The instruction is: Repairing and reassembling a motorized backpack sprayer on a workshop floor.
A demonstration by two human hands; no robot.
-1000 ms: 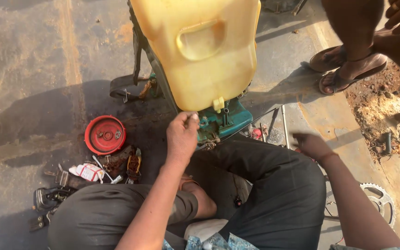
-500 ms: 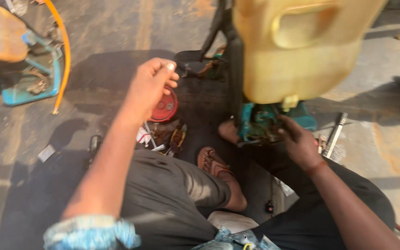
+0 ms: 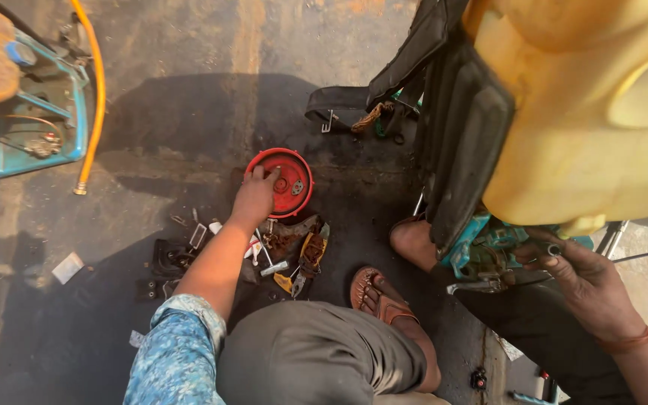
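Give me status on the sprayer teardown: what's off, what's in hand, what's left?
Off: red round cover and loose tools and parts lie on the ground. In hand: left hand reaches into the cover; right hand grips a fitting on the teal engine base. Left: yellow tank is on its base.

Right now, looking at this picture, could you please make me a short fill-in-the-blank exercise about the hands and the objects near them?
1. The left hand reaches into a round ____ lid on the ground.
2. The big tank above the right hand is ____ in colour.
3. The foot near the scattered tools wears a brown ____.

Missing words: red; yellow; sandal
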